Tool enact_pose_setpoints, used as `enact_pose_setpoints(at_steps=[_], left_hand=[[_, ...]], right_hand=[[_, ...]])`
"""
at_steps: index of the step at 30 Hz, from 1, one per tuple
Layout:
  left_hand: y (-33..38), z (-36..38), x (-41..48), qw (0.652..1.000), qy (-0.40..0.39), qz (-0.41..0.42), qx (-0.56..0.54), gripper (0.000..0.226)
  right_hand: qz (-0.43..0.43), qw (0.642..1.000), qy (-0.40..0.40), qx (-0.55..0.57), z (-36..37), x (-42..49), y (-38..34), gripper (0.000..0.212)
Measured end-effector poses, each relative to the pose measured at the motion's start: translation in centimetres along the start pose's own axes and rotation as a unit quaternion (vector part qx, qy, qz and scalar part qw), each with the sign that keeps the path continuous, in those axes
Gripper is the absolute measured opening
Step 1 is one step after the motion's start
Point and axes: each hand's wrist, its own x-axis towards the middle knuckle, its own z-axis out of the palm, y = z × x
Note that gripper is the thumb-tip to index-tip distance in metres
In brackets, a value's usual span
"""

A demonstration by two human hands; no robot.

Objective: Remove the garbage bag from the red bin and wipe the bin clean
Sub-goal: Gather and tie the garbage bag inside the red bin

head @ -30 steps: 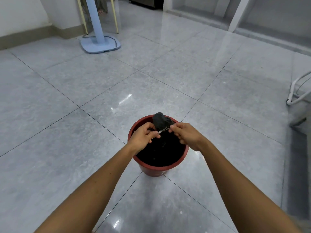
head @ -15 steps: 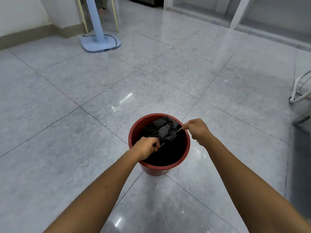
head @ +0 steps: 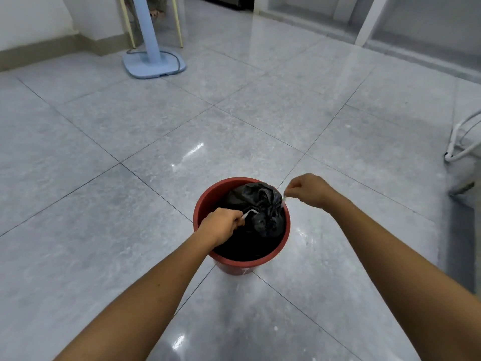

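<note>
The head camera looks down at the red bin (head: 201, 204) standing on the grey tile floor (head: 130, 204), near and a little right of the middle. The black bag (head: 260, 207) sits inside the bin. Its top is gathered into a crumpled bunch at the far side, about level with the rim, and the rest is lost in the dark inside.

The left hand (head: 221, 226) is over the bin's left rim, knuckles up and fingers curled tight. Thumb and forefinger pinch the left tie (head: 250, 211), a white strand that curves the short way from the hand to the bag's bunched top. The other fingers are folded under the palm, and I cannot tell whether they grip anything more.

The right hand (head: 311, 191) is just beyond the right rim, over the floor, fingers curled in a narrow fist. It pinches the right tie (head: 283, 198), which runs down to the right side of the bunch. The hands are apart, with the bag's top between them. Both bare forearms reach in from the near edge.

Far left stands a pale blue fan base (head: 153, 65) with its pole and cord. At the right edge is a white tube frame (head: 460, 149).
</note>
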Motion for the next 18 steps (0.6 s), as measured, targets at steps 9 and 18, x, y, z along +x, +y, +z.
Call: enact_pose_setpoints(at_steps=[9,18], left_hand=[[2.4,1.4,-0.6,0.972,0.124,0.156,-0.12,0.02],[5.2,0.1,0.4,0.89,0.21,-0.001,-0.404,0.027]], right_hand=[[-0.041,0.989,0.003,0.142,1.7,-0.5,-1.4,0.017],[-0.063,0.994,0.012,0.085,1.8,-0.4,-3.4,0.013]])
